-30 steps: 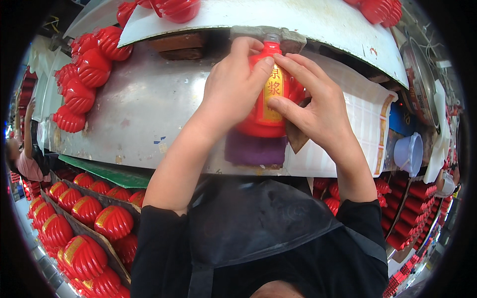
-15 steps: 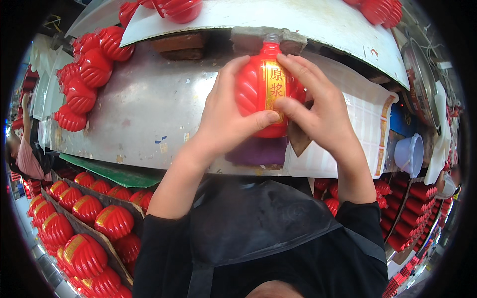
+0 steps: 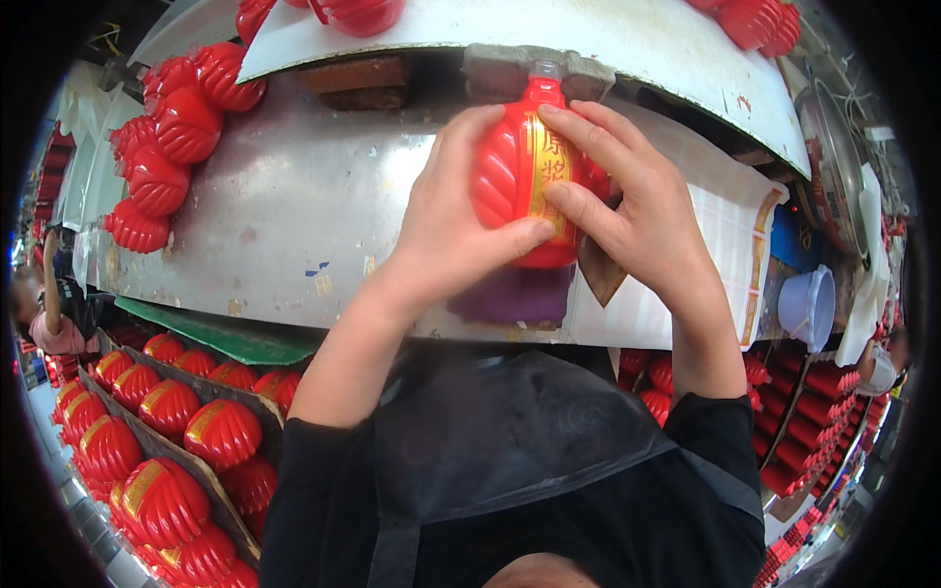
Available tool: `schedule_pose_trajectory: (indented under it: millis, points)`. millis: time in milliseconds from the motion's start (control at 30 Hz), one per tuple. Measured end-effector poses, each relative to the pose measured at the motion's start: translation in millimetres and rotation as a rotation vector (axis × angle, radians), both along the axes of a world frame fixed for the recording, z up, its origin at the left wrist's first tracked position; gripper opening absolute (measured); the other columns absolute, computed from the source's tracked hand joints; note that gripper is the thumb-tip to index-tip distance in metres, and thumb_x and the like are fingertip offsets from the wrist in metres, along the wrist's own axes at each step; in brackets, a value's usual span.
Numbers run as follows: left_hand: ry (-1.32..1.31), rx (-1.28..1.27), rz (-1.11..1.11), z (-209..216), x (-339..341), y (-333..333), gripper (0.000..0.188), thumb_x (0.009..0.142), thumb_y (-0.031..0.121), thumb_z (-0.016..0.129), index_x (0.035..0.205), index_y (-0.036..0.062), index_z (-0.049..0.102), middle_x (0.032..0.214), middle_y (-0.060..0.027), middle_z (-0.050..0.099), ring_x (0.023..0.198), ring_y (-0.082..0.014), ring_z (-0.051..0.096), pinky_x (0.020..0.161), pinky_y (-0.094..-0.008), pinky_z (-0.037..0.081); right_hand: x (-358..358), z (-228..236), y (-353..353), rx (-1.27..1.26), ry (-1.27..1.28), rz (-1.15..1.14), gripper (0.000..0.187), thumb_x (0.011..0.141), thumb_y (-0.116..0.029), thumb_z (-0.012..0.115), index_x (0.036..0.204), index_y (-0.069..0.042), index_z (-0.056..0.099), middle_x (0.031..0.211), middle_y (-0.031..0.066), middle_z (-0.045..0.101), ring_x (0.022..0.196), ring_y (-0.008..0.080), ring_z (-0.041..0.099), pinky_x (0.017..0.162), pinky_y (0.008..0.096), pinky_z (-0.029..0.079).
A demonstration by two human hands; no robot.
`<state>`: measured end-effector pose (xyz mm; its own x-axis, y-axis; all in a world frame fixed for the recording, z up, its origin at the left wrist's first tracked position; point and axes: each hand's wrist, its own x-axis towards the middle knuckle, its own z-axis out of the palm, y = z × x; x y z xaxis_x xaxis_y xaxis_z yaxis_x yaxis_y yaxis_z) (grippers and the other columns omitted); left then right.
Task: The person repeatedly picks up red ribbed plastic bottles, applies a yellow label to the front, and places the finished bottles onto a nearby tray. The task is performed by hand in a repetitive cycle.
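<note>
A red glossy bottle (image 3: 498, 181) with swirled ribs lies on the bench, its clear neck pointing away from me. Down its front runs a gold label (image 3: 552, 169) with red edges. My left hand (image 3: 446, 201) is wrapped along the bottle's left side, the thumb across its lower part. From the other side my right hand (image 3: 642, 211) curves over the bottle, with index fingertip and thumb pressed on the label. Beneath the bottle's near end is a purple cloth (image 3: 515, 299). A brown pointed piece (image 3: 600, 274) pokes out below my right hand.
Grey padded block (image 3: 480, 73) stands behind the bottle's neck, under a raised white board (image 3: 588, 27). Several red bottles (image 3: 157, 183) cluster at left; labelled ones (image 3: 167, 500) fill crates below. A translucent label sheet (image 3: 711, 211) covers the bench's right, near a lilac bucket (image 3: 807, 304).
The bottle and both hands have shifted slightly right in the picture. My fingers keep nearly the same hold, and the right thumb still presses the label.
</note>
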<state>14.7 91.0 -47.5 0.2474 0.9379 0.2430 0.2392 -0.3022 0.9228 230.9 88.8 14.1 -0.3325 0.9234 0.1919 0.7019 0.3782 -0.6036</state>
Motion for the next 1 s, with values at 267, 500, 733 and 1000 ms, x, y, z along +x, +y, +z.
schedule_pose_trajectory:
  millis: [267, 500, 733, 1000]
  points:
    - [-0.294, -0.131, -0.055, -0.2, -2.3, -3.7, 0.064, 0.105, 0.03, 0.062, 0.157, 0.0018, 0.039, 0.155, -0.0186, 0.049, 0.141, -0.0262, 0.051, 0.117, -0.0384, 0.041, 10.2, -4.5, 7.3, -0.083, 0.135, 0.068, 0.053, 0.104, -0.027, 0.066, 0.154, -0.015, 0.057, 0.145, 0.0136, 0.064, 0.122, 0.0211, 0.065, 0.095, 0.0303, 0.053]
    - [-0.324, -0.17, -0.03, -6.6, 4.7, -3.4, 0.075, 0.092, 0.028, 0.079, 0.153, 0.0014, 0.044, 0.151, -0.0177, 0.048, 0.139, -0.0287, 0.051, 0.116, -0.0395, 0.044, 8.9, -11.1, 5.7, 0.011, 0.049, 0.033, 0.054, 0.099, -0.028, 0.072, 0.151, -0.014, 0.061, 0.144, 0.0162, 0.064, 0.124, 0.0245, 0.066, 0.1, 0.0345, 0.054]
    - [-0.246, -0.128, 0.008, -8.8, 5.5, -3.3, 0.086, 0.082, 0.029, 0.088, 0.151, 0.0015, 0.046, 0.149, -0.0197, 0.049, 0.137, -0.0321, 0.053, 0.114, -0.0416, 0.046, 9.4, -9.2, 6.3, -0.042, 0.085, 0.043, 0.055, 0.098, -0.029, 0.073, 0.149, -0.014, 0.061, 0.144, 0.0176, 0.064, 0.128, 0.0281, 0.065, 0.102, 0.0364, 0.053]
    - [-0.199, -0.112, 0.021, -8.3, 5.7, -1.7, 0.088, 0.079, 0.03, 0.09, 0.15, 0.0019, 0.046, 0.147, -0.0199, 0.051, 0.135, -0.0329, 0.054, 0.113, -0.0427, 0.047, 9.4, -10.1, 7.9, -0.017, 0.065, 0.054, 0.055, 0.098, -0.029, 0.073, 0.15, -0.015, 0.062, 0.145, 0.0177, 0.064, 0.13, 0.0286, 0.064, 0.106, 0.0373, 0.052]
